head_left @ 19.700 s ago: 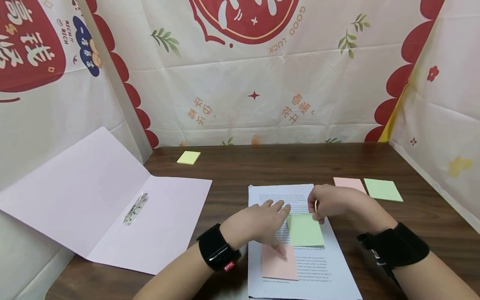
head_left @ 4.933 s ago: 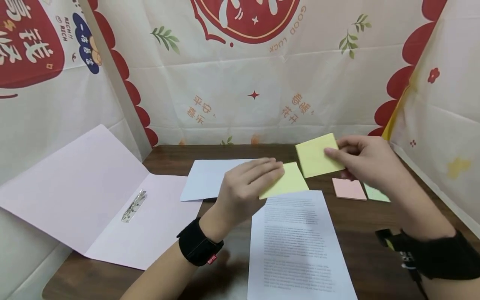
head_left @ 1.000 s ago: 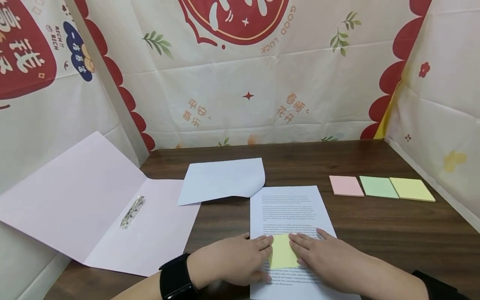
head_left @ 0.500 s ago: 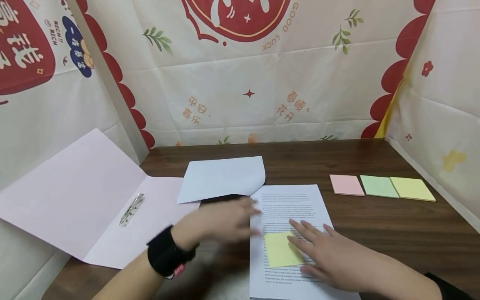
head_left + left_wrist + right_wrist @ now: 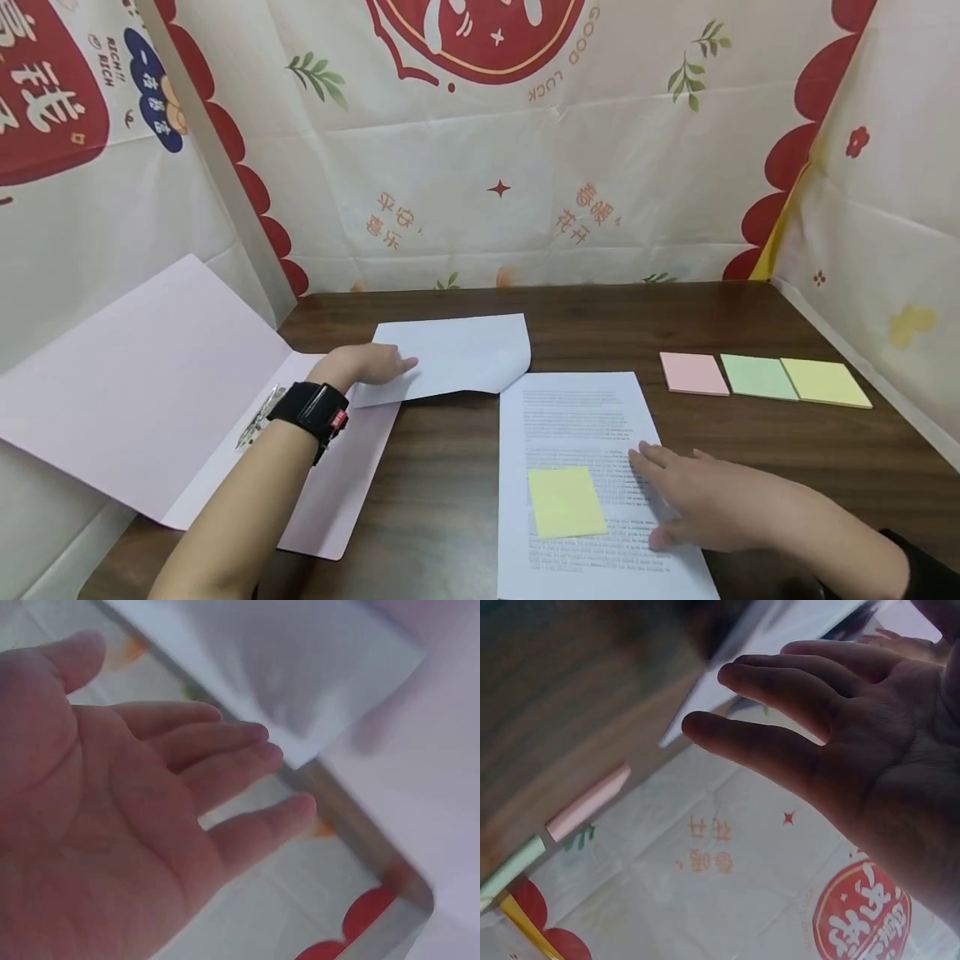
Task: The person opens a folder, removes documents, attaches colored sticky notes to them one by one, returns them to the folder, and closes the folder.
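A printed page (image 5: 592, 417) lies on the dark wooden table with a yellow sticky note (image 5: 566, 502) stuck on its lower left part. My right hand (image 5: 693, 492) rests flat on the page's right side, fingers straight, just right of the note. My left hand (image 5: 367, 364) reaches left to a blank white sheet (image 5: 453, 354) and touches its left edge with straight fingers. In the left wrist view the left hand (image 5: 150, 802) shows an open palm near the white sheet (image 5: 300, 667). In the right wrist view the right hand (image 5: 832, 720) is spread flat.
An open pale pink folder (image 5: 172, 400) with a metal clip (image 5: 258, 417) lies at the left. Pink (image 5: 693, 372), green (image 5: 757, 375) and yellow (image 5: 823, 382) sticky pads sit in a row at the right. Printed cloth walls surround the table.
Both hands left the yellow note they had pressed onto the page. The left hand swept left and away to the blank sheet; the right hand slid right across the page.
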A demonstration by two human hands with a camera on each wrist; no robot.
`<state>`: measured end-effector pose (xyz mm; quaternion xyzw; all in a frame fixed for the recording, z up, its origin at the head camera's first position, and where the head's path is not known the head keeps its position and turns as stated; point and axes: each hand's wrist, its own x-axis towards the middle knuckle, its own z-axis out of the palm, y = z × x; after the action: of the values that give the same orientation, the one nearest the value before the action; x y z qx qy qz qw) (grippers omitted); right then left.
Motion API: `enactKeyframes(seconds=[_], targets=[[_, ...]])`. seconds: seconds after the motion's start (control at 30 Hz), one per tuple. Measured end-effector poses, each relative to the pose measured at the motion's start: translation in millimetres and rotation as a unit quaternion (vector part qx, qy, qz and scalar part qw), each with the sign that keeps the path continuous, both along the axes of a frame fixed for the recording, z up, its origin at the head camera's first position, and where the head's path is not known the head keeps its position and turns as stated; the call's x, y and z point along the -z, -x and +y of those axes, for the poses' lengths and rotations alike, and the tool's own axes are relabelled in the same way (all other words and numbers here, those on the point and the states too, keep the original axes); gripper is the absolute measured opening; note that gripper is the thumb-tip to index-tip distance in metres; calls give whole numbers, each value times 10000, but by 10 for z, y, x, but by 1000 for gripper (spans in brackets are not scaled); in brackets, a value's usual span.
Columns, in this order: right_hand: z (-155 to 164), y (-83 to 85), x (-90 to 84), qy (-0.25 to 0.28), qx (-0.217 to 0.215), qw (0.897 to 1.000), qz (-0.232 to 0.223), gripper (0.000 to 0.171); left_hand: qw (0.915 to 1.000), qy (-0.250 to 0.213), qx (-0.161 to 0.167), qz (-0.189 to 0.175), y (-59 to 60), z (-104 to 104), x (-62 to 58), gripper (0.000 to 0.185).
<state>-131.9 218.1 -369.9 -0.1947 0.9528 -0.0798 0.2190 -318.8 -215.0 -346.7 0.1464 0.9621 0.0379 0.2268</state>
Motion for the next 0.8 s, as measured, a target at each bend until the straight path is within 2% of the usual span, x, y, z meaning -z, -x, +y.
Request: enactKeyframes(seconds=[0.1, 0.23, 0.43, 0.57, 0.7, 0.8], targets=[[-23, -3, 60, 54, -55, 9999, -94, 101, 9994, -204, 272, -78, -51, 42, 116, 69], [-41, 28, 81, 50, -170, 9998, 22, 101, 9981, -425, 443, 36, -217, 224, 175, 68], [-33, 78, 83, 36, -207, 9998, 32, 104, 9966, -349, 630, 392, -603, 600, 191, 71], [-12, 73, 89, 97, -262, 9996, 109, 105, 9932, -278, 935, 640, -880, 809, 186, 76], [25, 41, 86, 93, -405, 9986, 326, 104, 9859, -348, 1351, 920, -1120, 971, 165, 80], [58, 15, 47, 51, -444, 9975, 547, 100, 9781, -386, 1662, 1195, -1257, 1053, 139, 79]])
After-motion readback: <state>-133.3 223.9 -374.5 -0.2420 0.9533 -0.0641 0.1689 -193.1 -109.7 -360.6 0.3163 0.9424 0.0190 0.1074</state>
